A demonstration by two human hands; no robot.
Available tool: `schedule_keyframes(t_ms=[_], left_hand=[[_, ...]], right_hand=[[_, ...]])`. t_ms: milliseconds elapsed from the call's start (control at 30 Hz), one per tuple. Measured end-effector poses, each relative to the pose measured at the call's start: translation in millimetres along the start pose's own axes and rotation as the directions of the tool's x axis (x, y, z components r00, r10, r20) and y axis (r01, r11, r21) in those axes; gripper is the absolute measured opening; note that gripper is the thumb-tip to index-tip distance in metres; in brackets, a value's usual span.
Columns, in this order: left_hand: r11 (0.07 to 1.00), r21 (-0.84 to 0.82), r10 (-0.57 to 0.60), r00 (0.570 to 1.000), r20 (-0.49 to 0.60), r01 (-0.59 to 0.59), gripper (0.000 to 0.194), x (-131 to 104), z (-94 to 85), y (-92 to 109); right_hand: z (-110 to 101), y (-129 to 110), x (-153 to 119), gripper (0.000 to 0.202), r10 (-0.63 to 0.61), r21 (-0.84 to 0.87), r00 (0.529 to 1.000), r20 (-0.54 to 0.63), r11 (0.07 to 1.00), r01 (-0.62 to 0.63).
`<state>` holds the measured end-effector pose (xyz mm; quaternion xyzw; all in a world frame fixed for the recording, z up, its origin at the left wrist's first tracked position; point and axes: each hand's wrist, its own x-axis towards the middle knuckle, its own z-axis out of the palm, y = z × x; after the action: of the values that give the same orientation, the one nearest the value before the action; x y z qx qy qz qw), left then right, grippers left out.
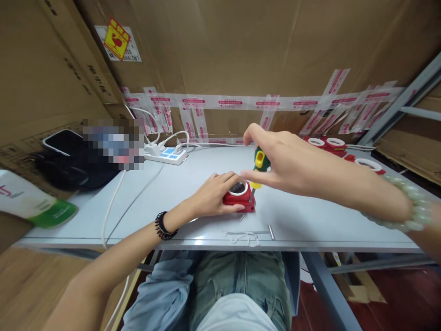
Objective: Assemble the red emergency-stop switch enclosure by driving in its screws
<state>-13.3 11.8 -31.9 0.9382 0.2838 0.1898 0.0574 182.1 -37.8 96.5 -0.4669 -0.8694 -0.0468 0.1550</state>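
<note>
A small red block with a white ring (245,201) on top sits near the front of the white table. My left hand (217,195) is wrapped round its left side, thumb along the front face. Above the block, my right hand (279,158) grips a green and yellow screwdriver (260,160). The shaft points down, its tip at the right front corner of the block. In front of the block lie a small screw (242,218) and a metal T-shaped rod (257,232) beside a tangle of white string (246,238).
At the back right stand several more red pieces with white rings (334,143). A white power strip (168,155) with plugged cables lies back left, near a black bag (89,172) and a phone (64,141). A white and green tube (51,211) is far left. Cardboard (223,50) walls the back.
</note>
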Motion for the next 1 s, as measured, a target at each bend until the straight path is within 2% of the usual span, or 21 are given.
schedule_keyframes(t_ms=[67,200,367,500,667,800,933,1000], left_hand=[[1.000,-0.013,0.005,1.000,-0.001,-0.005,0.054,-0.2,-0.1,-0.2],[0.999,-0.033,0.015,1.000,0.009,-0.015,0.053,-0.7,-1.1,0.2],[1.000,-0.022,-0.006,1.000,0.000,0.006,0.053,-0.7,-1.0,0.7],[0.999,-0.042,0.002,1.000,0.007,-0.002,0.052,-0.4,-1.2,1.0],[1.000,-0.022,-0.010,1.000,0.002,0.010,0.052,-0.3,-0.9,0.8],[1.000,-0.027,0.001,1.000,0.004,-0.001,0.052,-0.1,0.0,0.6],[1.000,-0.020,-0.008,1.000,-0.004,0.008,0.052,0.0,-0.2,0.9],[0.999,-0.033,-0.007,1.000,-0.004,0.007,0.052,-0.3,-0.7,1.4]], right_hand=[[-0.6,0.9,-0.1,0.031,0.022,0.002,1.000,-0.007,1.000,-0.022],[-3.2,3.2,-0.4,0.039,-0.063,0.090,0.997,0.042,0.994,0.059],[-3.6,1.0,0.0,0.011,0.012,0.023,1.000,0.009,1.000,-0.012],[-4.0,2.7,-0.6,0.028,-0.063,0.124,0.997,0.046,0.991,0.057],[-3.9,5.3,-1.1,0.021,-0.005,0.099,0.999,0.034,0.995,0.002],[-2.6,4.5,-1.7,0.040,-0.060,0.158,0.997,0.038,0.986,0.054],[-1.1,3.4,-2.1,0.034,0.068,0.108,0.998,0.000,0.992,-0.067],[-1.1,4.7,-2.7,0.034,0.078,0.135,0.997,-0.018,0.988,-0.075]])
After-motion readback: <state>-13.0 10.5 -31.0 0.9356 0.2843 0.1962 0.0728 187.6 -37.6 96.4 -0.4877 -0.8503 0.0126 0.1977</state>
